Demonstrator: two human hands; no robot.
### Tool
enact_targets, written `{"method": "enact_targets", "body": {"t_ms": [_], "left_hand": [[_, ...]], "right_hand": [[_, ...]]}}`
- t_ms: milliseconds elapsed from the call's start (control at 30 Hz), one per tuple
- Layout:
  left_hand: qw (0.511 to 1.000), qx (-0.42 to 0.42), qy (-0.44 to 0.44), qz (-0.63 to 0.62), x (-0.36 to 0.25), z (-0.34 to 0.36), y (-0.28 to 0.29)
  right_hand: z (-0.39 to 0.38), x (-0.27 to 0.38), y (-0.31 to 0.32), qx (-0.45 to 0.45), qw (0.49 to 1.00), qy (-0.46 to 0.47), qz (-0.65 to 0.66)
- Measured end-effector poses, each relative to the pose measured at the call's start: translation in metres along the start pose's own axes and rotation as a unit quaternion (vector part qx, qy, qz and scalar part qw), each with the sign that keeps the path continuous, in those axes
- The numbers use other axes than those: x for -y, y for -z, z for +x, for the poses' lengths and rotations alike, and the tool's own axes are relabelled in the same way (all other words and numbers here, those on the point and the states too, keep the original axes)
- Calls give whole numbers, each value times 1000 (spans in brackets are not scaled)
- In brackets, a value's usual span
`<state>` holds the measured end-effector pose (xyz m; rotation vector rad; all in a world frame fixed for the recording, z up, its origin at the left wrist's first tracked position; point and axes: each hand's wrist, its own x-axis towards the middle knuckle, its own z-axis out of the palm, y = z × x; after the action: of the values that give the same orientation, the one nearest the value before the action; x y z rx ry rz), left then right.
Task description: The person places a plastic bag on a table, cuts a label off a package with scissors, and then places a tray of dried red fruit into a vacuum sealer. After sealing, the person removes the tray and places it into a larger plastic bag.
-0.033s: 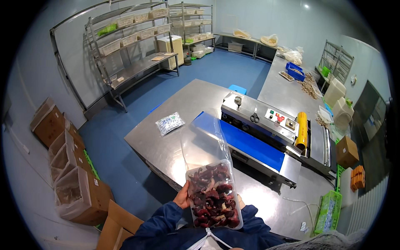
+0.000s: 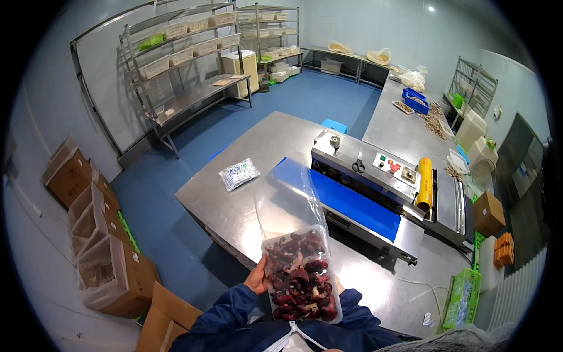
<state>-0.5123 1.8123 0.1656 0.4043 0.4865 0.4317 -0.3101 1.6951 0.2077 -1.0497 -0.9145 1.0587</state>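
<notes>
I hold a clear plastic tray of dark red mushrooms [image 2: 300, 276] in front of my body, tilted over the table's near edge. A clear plastic bag [image 2: 287, 202] surrounds the tray, and its loose end stretches away over the steel table. My left hand [image 2: 256, 278] grips the tray's left side, thumb at the rim and the other fingers partly underneath. At the right side my right hand [image 2: 339, 286] shows only as a sliver; its fingers are hidden behind the tray.
On the steel table [image 2: 258, 138] lie a clear packet of small sachets [image 2: 239, 174] and a band sealing machine [image 2: 366, 167] with a blue belt [image 2: 358, 202]. Scissors [image 2: 358, 163] rest on it. Cardboard boxes [image 2: 138, 273] line the left; a green basket [image 2: 462, 299] sits right.
</notes>
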Motion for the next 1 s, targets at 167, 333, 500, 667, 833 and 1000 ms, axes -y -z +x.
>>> {"method": "enact_targets", "body": {"t_ms": [167, 333, 500, 667, 833, 1000], "left_hand": [[1000, 21, -11, -17, -1, 1, -8], [998, -7, -47, -38, -1, -8, -14], [998, -10, -50, -24, -2, -9, -18], [999, 0, -32, -19, -2, -7, -17], [999, -3, -36, -16, -3, -10, -23], [999, 6, -37, -26, 0, -7, -14]], "right_hand": [[2, 2, 1, -22, 1000, 7, 3], [10, 1, 2, -25, 999, 19, 10], [15, 6, 3, -32, 999, 31, 10], [19, 8, 3, -37, 998, 43, 13], [22, 9, 10, -48, 997, 63, 0], [26, 15, 15, -49, 996, 75, -18]]}}
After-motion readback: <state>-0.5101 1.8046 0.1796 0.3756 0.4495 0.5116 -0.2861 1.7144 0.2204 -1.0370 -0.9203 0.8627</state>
